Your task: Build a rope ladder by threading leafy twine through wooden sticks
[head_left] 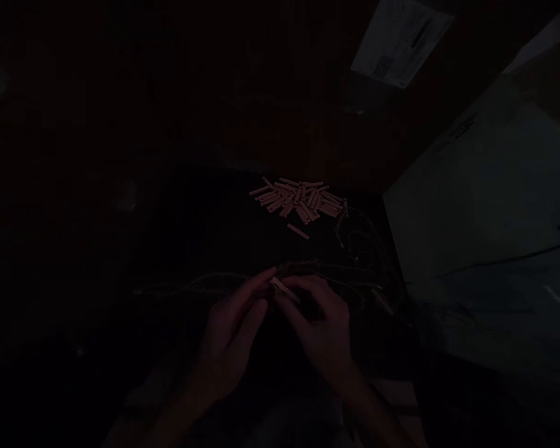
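Left hand: the left hand [228,330] has its fingers together, tips against a small pale stick [282,289]
Right hand: the right hand [320,320] has its fingers curled together over the same stick
Stick: pinched between both hands, over a tangle of dark cord [354,249]
Beyond: a heap of pale sticks [298,200], with a loose stick [297,231] just in front
Right side: a pale board [476,211]
Top: a sheet of paper [401,40]

Reach forward is blocked by a heap of small sticks [298,202]; reach rightward is hindered by tangled cord [354,249] and a pale board [471,218].
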{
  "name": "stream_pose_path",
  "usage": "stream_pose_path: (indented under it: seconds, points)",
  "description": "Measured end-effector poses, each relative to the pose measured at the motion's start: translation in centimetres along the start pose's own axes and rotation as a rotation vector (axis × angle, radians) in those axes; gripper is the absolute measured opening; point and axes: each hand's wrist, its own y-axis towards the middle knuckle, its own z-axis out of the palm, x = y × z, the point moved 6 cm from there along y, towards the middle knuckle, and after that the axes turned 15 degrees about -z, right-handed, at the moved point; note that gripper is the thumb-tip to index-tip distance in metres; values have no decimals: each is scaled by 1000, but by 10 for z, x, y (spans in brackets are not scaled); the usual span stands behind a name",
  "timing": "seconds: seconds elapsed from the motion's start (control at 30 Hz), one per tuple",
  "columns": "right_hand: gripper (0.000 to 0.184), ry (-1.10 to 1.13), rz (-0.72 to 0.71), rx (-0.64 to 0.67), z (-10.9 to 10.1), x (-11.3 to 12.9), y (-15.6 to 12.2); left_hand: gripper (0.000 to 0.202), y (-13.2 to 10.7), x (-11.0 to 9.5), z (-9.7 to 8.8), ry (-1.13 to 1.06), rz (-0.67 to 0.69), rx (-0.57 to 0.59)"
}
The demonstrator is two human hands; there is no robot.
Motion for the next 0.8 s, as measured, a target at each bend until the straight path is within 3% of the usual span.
stream_pose_path:
  seconds: [0.1,0.2,0.3,0.43,0.5,0.57,0.67,0.8]
  points:
    - [15,92,43,-15,-4,1,9,64,0,-9,-2,151,180,-61]
    - [20,316,41,106,2,11,19,81,5,-17,8,182,277,83]
    - [17,510,65,120,5,19,28,58,14,-23,14,7,200,190]
    - [11,577,139,-86,-7,10,45,25,28,-38,10,-56,105,65]
    - [10,530,122,-163,-19,6,57,12,35,-48,10,-37,93,76]
    - [10,493,116,-210,-33,3,69,11,44,-53,7,-45,55,94]
    - [15,463,77,-269,-56,5,88,12,54,-65,-13,-94,92,-44]
    - [23,299,53,-332,-79,2,97,25,53,-94,-49,-172,360,-372]
